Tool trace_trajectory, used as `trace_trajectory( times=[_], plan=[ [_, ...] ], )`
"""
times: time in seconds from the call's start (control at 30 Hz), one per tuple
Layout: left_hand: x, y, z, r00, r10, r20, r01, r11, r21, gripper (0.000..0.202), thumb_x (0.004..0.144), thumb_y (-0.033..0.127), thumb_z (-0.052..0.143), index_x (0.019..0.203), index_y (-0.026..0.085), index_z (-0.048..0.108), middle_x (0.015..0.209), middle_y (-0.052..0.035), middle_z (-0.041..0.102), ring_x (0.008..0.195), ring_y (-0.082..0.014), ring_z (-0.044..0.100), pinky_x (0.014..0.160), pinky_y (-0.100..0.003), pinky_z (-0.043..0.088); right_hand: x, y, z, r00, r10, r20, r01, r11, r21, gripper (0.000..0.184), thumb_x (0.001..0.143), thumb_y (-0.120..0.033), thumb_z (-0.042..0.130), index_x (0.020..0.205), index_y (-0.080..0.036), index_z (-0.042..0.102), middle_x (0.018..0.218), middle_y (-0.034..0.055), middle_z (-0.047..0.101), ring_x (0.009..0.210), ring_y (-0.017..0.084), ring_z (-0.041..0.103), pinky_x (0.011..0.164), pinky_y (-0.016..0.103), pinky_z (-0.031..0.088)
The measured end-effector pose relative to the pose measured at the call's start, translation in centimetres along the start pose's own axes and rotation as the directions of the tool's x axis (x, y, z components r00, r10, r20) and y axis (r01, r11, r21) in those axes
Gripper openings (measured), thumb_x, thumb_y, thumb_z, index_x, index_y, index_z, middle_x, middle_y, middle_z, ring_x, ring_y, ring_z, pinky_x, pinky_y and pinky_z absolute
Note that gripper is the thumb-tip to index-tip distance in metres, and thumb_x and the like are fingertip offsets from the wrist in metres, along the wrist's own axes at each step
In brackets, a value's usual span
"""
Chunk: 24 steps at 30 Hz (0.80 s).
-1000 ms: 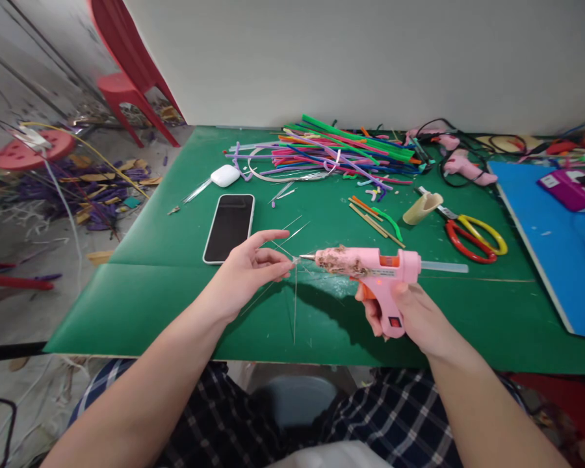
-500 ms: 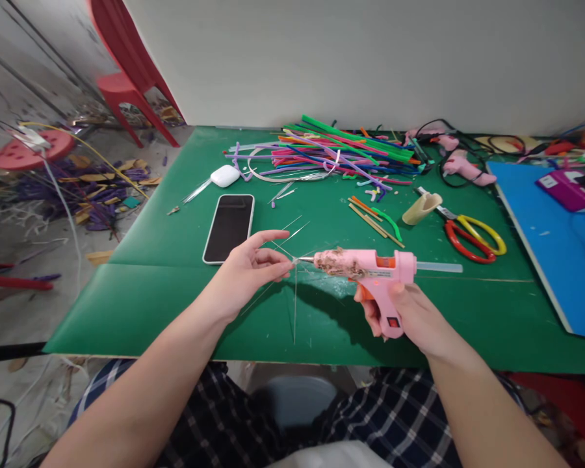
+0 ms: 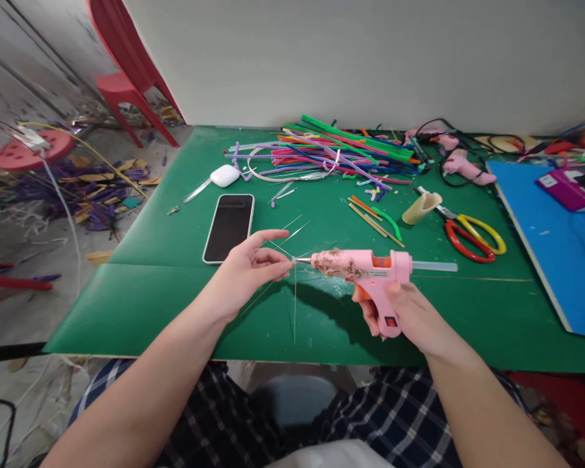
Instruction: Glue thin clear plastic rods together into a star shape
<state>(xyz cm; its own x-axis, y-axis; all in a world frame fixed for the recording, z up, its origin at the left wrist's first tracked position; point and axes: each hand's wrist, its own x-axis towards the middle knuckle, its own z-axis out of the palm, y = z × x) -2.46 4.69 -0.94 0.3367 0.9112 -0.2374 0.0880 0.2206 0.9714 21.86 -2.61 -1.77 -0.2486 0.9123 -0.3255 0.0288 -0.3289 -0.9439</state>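
Observation:
My right hand (image 3: 400, 309) is closed around the handle of a pink hot glue gun (image 3: 390, 279), fingers by its orange trigger. A clear glue stick (image 3: 436, 266) pokes out of its back end, and brown residue coats the front of the barrel. The metal nozzle points left and meets the fingertips of my left hand (image 3: 258, 263), or nearly so. Thumb and forefinger there pinch thin wires (image 3: 295, 305) where they cross; the wires fan out in several directions above the green table. Whether the nozzle touches the crossing I cannot tell.
A phone (image 3: 229, 227) lies left of my left hand, with a white case (image 3: 225, 175) behind it. Colourful pipe cleaners (image 3: 331, 156) are heaped at the back. To the right are scissors (image 3: 472, 237), a beige tube (image 3: 422, 208), thin sticks (image 3: 375, 224) and a blue board (image 3: 546, 240).
The glue gun in my right hand has shifted slightly left, its nozzle closer in at the wire crossing. My left hand and the wires have stayed nearly still.

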Motion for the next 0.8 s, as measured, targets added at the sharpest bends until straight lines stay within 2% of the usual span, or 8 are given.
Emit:
trace_trajectory(
  times=[0.37, 0.6, 0.8],
  plan=[
    [0.01, -0.16, -0.19, 1.000, 0.004, 0.006, -0.004, 1.000, -0.006, 0.051, 0.071, 0.026, 0.071, 0.118, 0.021, 0.053, 0.074, 0.0007, 0.065, 0.070, -0.0143, 0.061, 0.066, -0.028, 0.049, 0.15, 0.12, 0.00, 1.000, 0.005, 0.008, -0.005, 1.000, 0.019, 0.060, 0.077, -0.072, 0.045, 0.079, -0.015, 0.062, 0.057, -0.0007, 0.053, 0.041, 0.007, 0.049, 0.033, 0.016, 0.030],
    [0.08, -0.17, -0.08, 1.000, -0.005, 0.005, 0.005, 1.000, -0.025, 0.050, 0.071, 0.025, 0.071, 0.118, 0.021, 0.053, 0.074, 0.0013, 0.066, 0.071, -0.0132, 0.061, 0.068, -0.026, 0.048, -0.17, -0.18, -0.24, 0.999, 0.008, -0.040, -0.007, 1.000, 0.025, 0.063, 0.071, -0.076, 0.048, 0.081, -0.015, 0.061, 0.058, -0.0006, 0.055, 0.044, 0.009, 0.054, 0.038, 0.018, 0.039],
    [0.05, -0.16, -0.11, 1.000, 0.008, 0.007, -0.008, 1.000, -0.001, 0.052, 0.071, 0.028, 0.071, 0.119, 0.020, 0.052, 0.074, 0.0001, 0.065, 0.070, -0.0154, 0.061, 0.067, -0.029, 0.049, -0.11, -0.20, -0.13, 0.998, 0.036, -0.042, -0.036, 0.999, 0.000, 0.062, 0.073, -0.074, 0.048, 0.082, -0.014, 0.061, 0.057, -0.0007, 0.054, 0.041, 0.008, 0.051, 0.033, 0.017, 0.034]
  ],
)
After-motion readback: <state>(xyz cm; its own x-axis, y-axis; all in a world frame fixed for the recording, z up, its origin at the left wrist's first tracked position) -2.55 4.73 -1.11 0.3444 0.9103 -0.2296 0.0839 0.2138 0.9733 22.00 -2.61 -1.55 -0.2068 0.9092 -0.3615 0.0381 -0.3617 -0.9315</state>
